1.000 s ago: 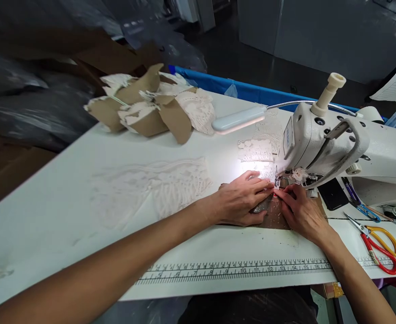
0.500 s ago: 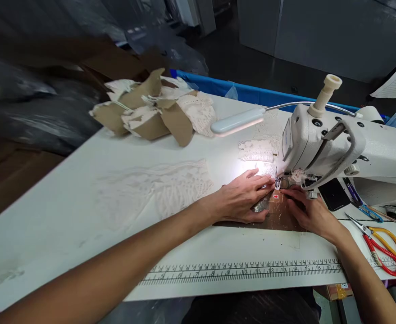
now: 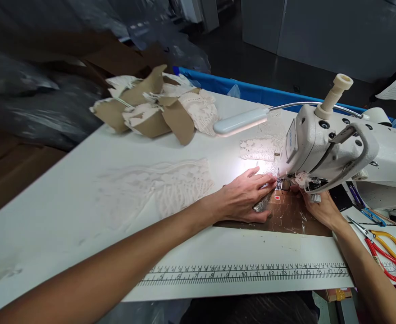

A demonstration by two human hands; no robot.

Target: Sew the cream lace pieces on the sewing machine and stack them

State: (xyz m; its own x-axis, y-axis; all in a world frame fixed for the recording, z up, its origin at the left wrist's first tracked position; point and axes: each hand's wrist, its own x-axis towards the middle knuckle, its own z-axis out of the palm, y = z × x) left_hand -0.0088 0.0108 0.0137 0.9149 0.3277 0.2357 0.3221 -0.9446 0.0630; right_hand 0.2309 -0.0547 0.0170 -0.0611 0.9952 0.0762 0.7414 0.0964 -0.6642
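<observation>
White ruler-edged table (image 3: 238,245) carries a white metal sewing machine (image 3: 307,128). Left hand (image 3: 245,194): laid flat, outstretched. Right hand (image 3: 323,209): partly hidden behind the machine; grip cannot be determined. Cream lace fabric (image 3: 268,166) lies against the left hand, near the silver metal presser foot (image 3: 279,184).

Sewing workshop, white sewing machine (image 3: 343,150), ruler-marked table (image 3: 191,252), bundled lace pieces (image 3: 201,110)
</observation>
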